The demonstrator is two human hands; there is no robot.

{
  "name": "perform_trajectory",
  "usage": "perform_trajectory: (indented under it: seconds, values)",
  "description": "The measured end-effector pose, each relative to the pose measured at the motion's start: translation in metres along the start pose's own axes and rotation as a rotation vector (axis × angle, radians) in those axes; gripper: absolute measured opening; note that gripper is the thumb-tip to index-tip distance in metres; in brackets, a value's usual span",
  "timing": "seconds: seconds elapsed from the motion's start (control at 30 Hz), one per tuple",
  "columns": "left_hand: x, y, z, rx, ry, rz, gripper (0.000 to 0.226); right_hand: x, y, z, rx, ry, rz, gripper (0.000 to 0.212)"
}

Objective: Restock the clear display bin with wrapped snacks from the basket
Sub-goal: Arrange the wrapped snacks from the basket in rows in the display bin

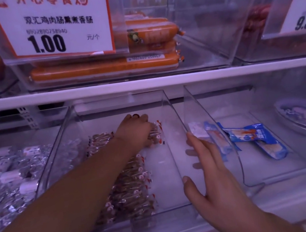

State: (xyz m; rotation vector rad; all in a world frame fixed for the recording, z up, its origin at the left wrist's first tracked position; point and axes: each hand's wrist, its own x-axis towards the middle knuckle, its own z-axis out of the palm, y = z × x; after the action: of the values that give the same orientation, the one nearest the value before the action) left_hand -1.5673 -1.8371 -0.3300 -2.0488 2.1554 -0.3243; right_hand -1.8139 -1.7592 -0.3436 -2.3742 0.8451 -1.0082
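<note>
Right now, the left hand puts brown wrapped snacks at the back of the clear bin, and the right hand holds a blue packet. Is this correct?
Not quite. In the head view the right hand holds no blue packet; it rests open on the clear bin's right wall. The left hand does place brown wrapped snacks at the back.

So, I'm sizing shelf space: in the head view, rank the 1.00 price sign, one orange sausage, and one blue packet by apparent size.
1. 1.00 price sign, clearly largest.
2. Orange sausage.
3. Blue packet, smallest.

The sausage sits farther from the camera, so that gap is likely real.
</note>
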Motion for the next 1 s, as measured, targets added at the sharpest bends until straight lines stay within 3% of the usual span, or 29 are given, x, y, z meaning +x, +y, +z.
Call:
perform_trajectory:
  seconds: [0.13, 0.33, 0.67, 1.0]
  values:
    - [0.004, 0.002, 0.008, -0.104, 0.051, -0.073, 0.056, -0.001, 0.000, 0.003, 0.037, 0.022, 0.002, 0.081]
    - [-0.001, -0.001, 0.015, -0.135, 0.087, -0.031, 0.073, -0.002, -0.001, 0.004, 0.043, 0.024, 0.022, 0.079]
    - [0.001, 0.002, 0.008, -0.390, 0.056, -0.047, 0.033, -0.002, -0.004, 0.003, 0.043, 0.021, 0.036, 0.077]
    - [0.000, -0.003, 0.017, -0.401, 0.105, 0.013, 0.038, -0.002, -0.004, 0.005, 0.058, 0.030, 0.025, 0.077]
